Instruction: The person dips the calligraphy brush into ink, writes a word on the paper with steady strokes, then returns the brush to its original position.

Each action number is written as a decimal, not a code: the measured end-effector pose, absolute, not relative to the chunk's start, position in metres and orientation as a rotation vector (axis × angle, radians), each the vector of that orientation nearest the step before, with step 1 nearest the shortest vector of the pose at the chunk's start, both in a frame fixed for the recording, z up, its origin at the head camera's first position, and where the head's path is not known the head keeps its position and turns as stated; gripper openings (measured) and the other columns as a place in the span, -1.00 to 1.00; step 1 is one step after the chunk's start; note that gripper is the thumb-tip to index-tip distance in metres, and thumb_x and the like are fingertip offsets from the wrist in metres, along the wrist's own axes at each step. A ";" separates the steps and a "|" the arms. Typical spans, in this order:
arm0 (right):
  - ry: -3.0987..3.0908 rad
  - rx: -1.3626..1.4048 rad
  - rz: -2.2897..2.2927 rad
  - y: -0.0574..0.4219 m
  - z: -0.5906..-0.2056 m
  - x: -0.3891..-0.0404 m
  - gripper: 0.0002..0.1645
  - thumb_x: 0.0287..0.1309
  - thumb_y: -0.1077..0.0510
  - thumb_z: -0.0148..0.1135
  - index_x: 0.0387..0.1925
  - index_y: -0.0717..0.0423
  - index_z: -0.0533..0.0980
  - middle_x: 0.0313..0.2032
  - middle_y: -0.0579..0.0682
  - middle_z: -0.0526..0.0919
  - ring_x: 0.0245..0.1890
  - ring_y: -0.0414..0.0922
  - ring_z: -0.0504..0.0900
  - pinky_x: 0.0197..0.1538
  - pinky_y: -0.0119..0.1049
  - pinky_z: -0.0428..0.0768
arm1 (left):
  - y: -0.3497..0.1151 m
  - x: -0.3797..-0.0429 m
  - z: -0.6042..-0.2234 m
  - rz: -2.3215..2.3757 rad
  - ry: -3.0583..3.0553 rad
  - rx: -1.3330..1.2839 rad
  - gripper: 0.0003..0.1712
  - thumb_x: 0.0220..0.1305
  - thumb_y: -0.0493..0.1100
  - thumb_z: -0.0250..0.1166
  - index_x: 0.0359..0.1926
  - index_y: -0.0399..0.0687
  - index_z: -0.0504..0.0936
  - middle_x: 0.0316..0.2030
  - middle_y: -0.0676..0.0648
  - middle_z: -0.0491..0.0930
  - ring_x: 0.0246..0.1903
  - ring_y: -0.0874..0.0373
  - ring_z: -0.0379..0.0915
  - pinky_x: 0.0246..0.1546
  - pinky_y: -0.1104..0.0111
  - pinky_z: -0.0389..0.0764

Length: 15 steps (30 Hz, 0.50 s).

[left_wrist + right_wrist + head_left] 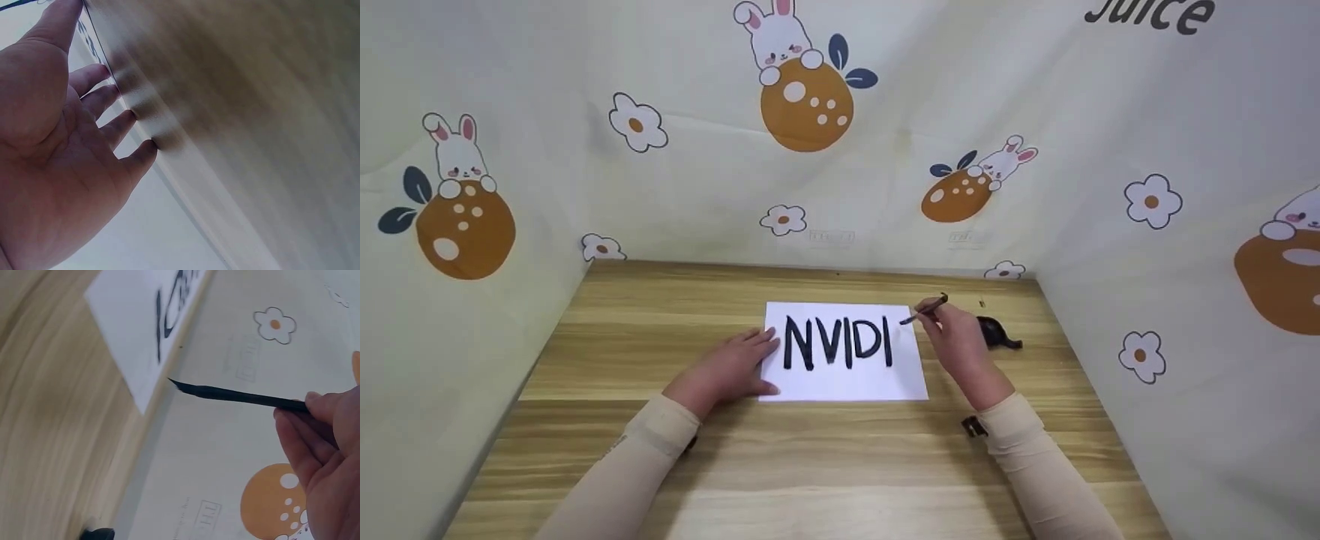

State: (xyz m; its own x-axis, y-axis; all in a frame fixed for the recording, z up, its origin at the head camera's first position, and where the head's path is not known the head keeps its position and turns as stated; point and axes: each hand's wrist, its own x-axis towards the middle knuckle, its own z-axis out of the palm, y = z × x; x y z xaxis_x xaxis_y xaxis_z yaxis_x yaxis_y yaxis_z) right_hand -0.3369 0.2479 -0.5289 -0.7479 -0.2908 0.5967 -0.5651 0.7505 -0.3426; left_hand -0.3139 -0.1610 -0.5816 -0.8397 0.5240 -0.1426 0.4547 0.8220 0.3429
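Observation:
A white sheet of paper (pixel 840 385) lies on the wooden table, bearing thick black strokes that read "NVIDI" (pixel 832 343). At its left edge my left hand (pixel 727 367) rests with fingers spread, fingertips touching the paper and table; the left wrist view shows the palm (pixel 62 163) with nothing in it. To the right of the sheet, my right hand (pixel 960 337) pinches a dark paintbrush (pixel 924 309) between thumb and fingers. The right wrist view shows its pointed black tip (pixel 183 386). That tip hovers near the last stroke, apparently above the paper.
A black, rounded object with a short spout or handle (pixel 997 332) sits right of my right hand, partly hidden by it. A small dark speck (pixel 982 303) lies behind it. Fabric walls (pixel 697 187) printed with rabbits and flowers enclose the table's back and sides.

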 end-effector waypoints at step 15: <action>-2.344 0.761 0.592 0.251 -0.545 -0.347 -0.91 0.39 0.34 0.48 -0.12 0.22 0.72 -0.22 0.10 0.85 -0.19 0.05 0.87 -0.11 -0.03 0.84 | -0.161 -0.312 -0.578 0.450 2.780 0.757 0.08 0.44 0.27 0.49 0.69 -0.24 0.30 0.72 -0.25 0.14 0.68 -0.37 0.01 0.62 -0.30 0.14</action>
